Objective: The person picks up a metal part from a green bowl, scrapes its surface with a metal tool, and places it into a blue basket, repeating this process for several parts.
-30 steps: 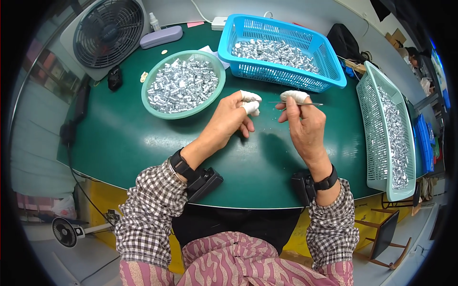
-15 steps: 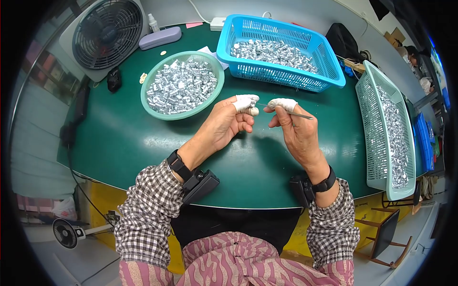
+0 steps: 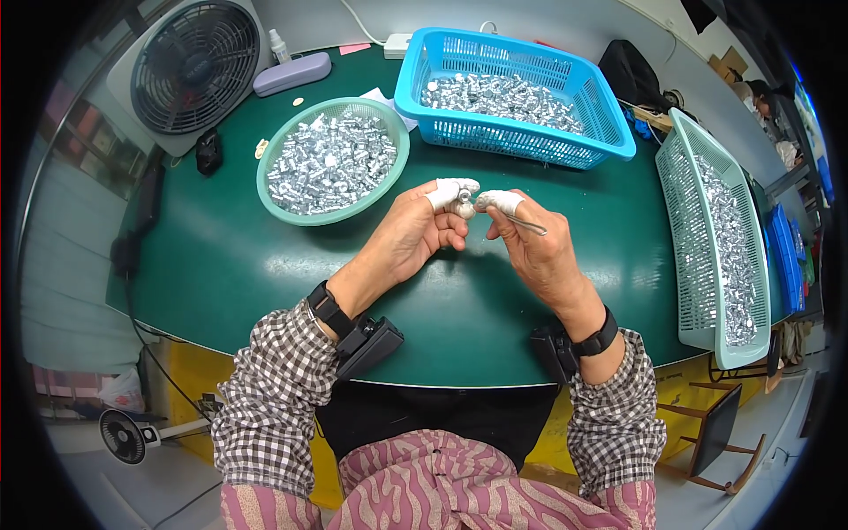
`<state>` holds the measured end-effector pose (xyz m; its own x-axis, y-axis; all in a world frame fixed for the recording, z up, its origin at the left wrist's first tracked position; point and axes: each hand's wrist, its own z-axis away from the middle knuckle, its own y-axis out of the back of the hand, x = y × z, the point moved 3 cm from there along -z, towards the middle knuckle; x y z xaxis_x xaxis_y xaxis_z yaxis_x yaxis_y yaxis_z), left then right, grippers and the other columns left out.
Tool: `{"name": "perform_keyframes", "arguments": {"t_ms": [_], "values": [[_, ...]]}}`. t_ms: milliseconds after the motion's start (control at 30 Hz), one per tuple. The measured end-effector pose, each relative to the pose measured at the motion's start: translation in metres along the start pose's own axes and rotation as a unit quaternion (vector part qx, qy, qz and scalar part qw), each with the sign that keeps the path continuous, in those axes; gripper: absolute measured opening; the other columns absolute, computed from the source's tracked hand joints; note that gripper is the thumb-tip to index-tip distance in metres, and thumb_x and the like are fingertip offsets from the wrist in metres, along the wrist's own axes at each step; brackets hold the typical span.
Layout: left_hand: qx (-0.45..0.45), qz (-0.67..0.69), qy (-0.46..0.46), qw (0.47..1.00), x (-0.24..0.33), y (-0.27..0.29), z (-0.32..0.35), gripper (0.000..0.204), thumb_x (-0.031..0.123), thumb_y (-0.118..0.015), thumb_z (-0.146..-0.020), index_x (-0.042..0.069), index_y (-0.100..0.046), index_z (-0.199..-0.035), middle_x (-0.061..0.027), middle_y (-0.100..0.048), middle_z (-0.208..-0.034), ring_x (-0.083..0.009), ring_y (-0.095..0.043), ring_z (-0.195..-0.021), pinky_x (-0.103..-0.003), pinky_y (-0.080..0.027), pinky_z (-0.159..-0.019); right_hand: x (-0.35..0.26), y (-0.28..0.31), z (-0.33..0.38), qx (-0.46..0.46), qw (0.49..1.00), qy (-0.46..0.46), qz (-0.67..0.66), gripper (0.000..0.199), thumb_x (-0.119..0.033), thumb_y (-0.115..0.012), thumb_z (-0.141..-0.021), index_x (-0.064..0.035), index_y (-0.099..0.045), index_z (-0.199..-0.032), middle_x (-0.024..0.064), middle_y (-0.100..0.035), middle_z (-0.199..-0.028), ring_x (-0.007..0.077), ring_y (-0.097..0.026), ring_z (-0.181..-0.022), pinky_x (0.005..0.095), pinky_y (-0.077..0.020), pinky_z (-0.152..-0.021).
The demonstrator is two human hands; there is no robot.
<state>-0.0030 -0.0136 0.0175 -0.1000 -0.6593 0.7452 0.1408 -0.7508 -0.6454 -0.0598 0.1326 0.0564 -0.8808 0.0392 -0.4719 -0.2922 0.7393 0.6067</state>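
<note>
My left hand [image 3: 408,234] pinches a small silvery metal part [image 3: 465,195] between its thumb and index finger, both wrapped in white finger covers. Facing it, my right hand [image 3: 546,252] is closed around a thin metal pick-like tool [image 3: 532,227], its rear end sticking out past the fingers. The tool's tip meets the metal part or lies just beside it; my fingertips hide which. Left of my left hand stands a round green basket [image 3: 265,196] heaped with similar small metal parts [image 3: 327,163].
A blue basket [image 3: 521,148] of metal parts stands at the back, and a long pale green basket [image 3: 692,256] of them at the right edge. Toward the back left are a fan [image 3: 196,66], a purple case [image 3: 293,74] and a spray bottle [image 3: 280,46]. The green table [image 3: 459,327] lies below my hands.
My right hand has moved left, bringing the tool up to the part in my left hand. The tool's thin front end, visible before, is now hidden. My left hand has barely moved.
</note>
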Motion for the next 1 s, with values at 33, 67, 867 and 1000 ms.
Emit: {"name": "perform_keyframes", "arguments": {"t_ms": [33, 67, 867, 1000], "values": [[0.0, 0.0, 0.0, 1.0, 0.0, 0.0, 0.0, 0.023, 0.014, -0.051, -0.092, -0.001, -0.053, -0.109, -0.006, -0.059, -0.083, -0.0101, -0.058, -0.064, -0.023, -0.052, -0.054, -0.002, 0.0, -0.001, -0.001, 1.0, 0.013, 0.017, 0.009, -0.002, -0.056, -0.088, 0.0018, -0.058, -0.096, 0.0092, -0.064, -0.085, 0.015, -0.061, -0.06, 0.025, -0.049, -0.051], [0.002, -0.007, -0.002, 1.0, -0.001, 0.0, 0.0, 0.022, 0.015, -0.051, -0.092, -0.001, -0.054, -0.107, -0.0054, -0.059, -0.082, -0.0097, -0.058, -0.063, -0.023, -0.052, -0.053, -0.004, 0.0, -0.001, -0.003, 0.999, 0.025, 0.033, 0.009, -0.002, -0.056, -0.088, 0.0016, -0.058, -0.096, 0.009, -0.064, -0.084, 0.015, -0.061, -0.06, 0.0252, -0.049, -0.051], [0.017, -0.159, 0.023, 0.987, 0.003, -0.011, 0.006, 0.019, 0.021, -0.053, -0.091, 0.003, -0.057, -0.09, -0.0002, -0.051, -0.068, -0.0061, -0.051, -0.049, -0.018, -0.039, -0.038, -0.002, 0.005, -0.003, 0.01, 0.998, -0.03, -0.054, 0.014, -0.008, -0.051, -0.093, 0.0034, -0.058, -0.091, 0.007, -0.066, -0.08, 0.0154, -0.062, -0.057, 0.0262, -0.049, -0.052], [0.011, -0.163, 0.023, 0.986, 0.006, -0.012, 0.006, 0.019, 0.021, -0.054, -0.091, 0.003, -0.057, -0.09, 0.0, -0.051, -0.068, -0.006, -0.051, -0.05, -0.019, -0.039, -0.038, -0.002, 0.005, -0.004, 0.007, 0.996, -0.043, -0.084, 0.019, -0.012, -0.048, -0.095, 0.0038, -0.058, -0.091, 0.0072, -0.065, -0.078, 0.0147, -0.061, -0.056, 0.0252, -0.0489, -0.052]]}}
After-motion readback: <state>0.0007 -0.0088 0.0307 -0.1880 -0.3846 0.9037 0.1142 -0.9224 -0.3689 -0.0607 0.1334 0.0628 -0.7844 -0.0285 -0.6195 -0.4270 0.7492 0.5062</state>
